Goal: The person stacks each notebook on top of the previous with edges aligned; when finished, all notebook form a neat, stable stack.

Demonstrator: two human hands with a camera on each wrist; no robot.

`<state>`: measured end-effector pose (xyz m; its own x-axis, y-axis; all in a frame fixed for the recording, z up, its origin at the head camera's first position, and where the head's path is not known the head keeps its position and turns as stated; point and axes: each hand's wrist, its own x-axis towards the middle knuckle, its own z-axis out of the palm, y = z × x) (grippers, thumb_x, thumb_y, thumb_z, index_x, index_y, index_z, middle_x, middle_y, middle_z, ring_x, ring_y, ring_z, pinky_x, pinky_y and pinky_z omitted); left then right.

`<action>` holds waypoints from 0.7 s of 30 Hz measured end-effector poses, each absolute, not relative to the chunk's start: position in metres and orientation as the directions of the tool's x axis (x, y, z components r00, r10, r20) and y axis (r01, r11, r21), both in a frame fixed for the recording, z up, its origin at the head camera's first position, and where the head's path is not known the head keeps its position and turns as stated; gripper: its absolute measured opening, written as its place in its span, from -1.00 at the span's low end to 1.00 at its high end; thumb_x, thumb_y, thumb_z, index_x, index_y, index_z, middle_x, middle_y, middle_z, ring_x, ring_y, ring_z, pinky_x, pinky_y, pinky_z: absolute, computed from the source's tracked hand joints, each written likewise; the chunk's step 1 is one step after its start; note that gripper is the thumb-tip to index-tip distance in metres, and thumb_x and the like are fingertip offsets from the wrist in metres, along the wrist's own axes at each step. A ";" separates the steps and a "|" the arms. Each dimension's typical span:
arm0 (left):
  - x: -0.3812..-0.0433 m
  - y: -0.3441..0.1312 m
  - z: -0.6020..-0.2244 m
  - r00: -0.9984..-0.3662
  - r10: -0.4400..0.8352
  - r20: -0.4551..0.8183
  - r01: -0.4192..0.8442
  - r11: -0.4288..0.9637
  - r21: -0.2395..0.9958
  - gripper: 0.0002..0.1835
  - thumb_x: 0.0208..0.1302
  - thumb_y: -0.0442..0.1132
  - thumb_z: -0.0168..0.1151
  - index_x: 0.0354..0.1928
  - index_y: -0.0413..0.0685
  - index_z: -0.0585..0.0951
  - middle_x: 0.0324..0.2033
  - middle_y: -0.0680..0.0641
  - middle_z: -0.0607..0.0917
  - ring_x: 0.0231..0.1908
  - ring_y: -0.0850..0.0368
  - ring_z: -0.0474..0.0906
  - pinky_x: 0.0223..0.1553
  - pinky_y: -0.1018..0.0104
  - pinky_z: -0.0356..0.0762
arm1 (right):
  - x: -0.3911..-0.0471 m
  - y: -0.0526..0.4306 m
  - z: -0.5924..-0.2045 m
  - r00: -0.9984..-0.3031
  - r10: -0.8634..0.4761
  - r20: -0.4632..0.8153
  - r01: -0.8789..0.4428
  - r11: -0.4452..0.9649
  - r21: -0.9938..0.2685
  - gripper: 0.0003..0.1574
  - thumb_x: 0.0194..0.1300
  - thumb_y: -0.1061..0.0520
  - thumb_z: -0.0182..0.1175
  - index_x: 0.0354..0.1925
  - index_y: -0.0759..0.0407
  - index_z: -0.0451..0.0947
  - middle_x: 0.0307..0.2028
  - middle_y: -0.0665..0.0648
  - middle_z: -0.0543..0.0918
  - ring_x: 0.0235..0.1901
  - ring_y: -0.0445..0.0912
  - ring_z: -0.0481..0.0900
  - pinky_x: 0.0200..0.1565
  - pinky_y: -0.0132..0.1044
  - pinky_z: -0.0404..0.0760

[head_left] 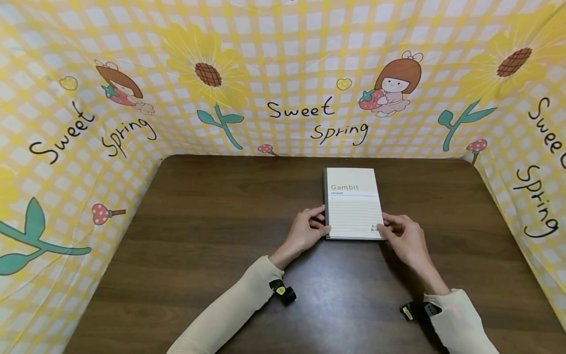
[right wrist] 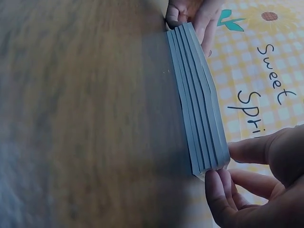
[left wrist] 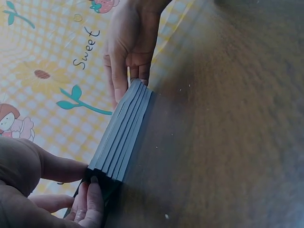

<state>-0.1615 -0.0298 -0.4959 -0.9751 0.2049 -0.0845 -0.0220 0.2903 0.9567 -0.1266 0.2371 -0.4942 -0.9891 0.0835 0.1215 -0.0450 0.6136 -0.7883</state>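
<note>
A stack of several notebooks (head_left: 353,209) lies on the brown table, its top cover pale cream with "Gambit" on it and a dark spine along the left. My left hand (head_left: 305,229) holds the stack's near left corner, thumb on the top edge and fingers along the spine side. On the opposite side, my right hand (head_left: 406,240) grips the near right corner, its thumb at the cover's edge. Both wrist views show the page blocks (left wrist: 121,133) layered evenly between the two hands. In the right wrist view, fingertips (right wrist: 216,187) press against the stack's end.
The wooden table (head_left: 212,206) stretches out around the stack. A yellow checked cloth (head_left: 292,59) with flowers and "Sweet Spring" lettering rises behind it and on both sides. A small black device (head_left: 283,291) sits at the left wrist, another (head_left: 417,310) at the right.
</note>
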 end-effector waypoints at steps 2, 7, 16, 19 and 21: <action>-0.161 -0.030 -0.498 -0.975 0.208 -0.078 -0.013 0.297 0.955 -0.33 0.18 -0.44 0.47 0.37 -0.26 0.55 -0.07 -0.30 0.67 -0.20 -0.03 0.77 -0.26 0.53 0.62 | -0.127 0.237 -0.495 -0.989 0.085 0.122 -0.044 0.616 -0.787 -0.56 0.37 0.21 0.38 0.16 0.38 0.68 -0.13 0.34 0.72 -0.36 -0.61 0.50 -0.26 -0.76 0.50; -0.162 -0.029 -0.500 -0.975 0.212 -0.072 -0.002 0.311 0.950 -0.33 0.19 -0.42 0.46 0.38 -0.24 0.55 -0.07 -0.29 0.67 -0.21 -0.02 0.77 -0.24 0.50 0.64 | -0.127 0.239 -0.495 -0.989 0.088 0.118 -0.038 0.624 -0.780 -0.56 0.38 0.18 0.38 0.16 0.37 0.68 -0.12 0.33 0.72 -0.35 -0.61 0.49 -0.26 -0.76 0.49; -0.160 -0.027 -0.500 -0.974 0.207 -0.095 -0.026 0.317 0.948 -0.40 0.31 -0.29 0.42 0.39 -0.14 0.55 0.01 -0.27 0.74 -0.06 -0.14 0.77 -0.08 0.30 0.72 | -0.124 0.245 -0.489 -0.991 0.062 0.116 -0.050 0.634 -0.772 -0.55 0.51 0.05 0.27 0.20 0.30 0.66 -0.06 0.33 0.74 -0.29 -0.55 0.51 -0.23 -0.69 0.44; -0.157 -0.032 -0.501 -0.970 0.226 -0.089 -0.013 0.316 0.949 -0.42 0.37 -0.26 0.39 0.40 -0.14 0.53 0.06 -0.27 0.74 0.00 -0.17 0.76 0.00 0.19 0.74 | -0.121 0.247 -0.488 -0.995 0.027 0.093 -0.054 0.640 -0.766 -0.54 0.51 0.03 0.27 0.23 0.26 0.64 -0.05 0.29 0.74 -0.21 -0.35 0.67 -0.22 -0.66 0.49; -0.155 -0.038 -0.501 -0.967 0.243 -0.082 0.002 0.327 0.945 -0.42 0.38 -0.25 0.38 0.41 -0.16 0.51 0.08 -0.27 0.73 0.03 -0.18 0.76 0.04 0.12 0.74 | -0.119 0.247 -0.486 -0.997 -0.005 0.082 -0.066 0.649 -0.758 -0.52 0.51 0.03 0.26 0.26 0.24 0.61 -0.02 0.28 0.74 -0.15 -0.13 0.76 -0.21 -0.61 0.55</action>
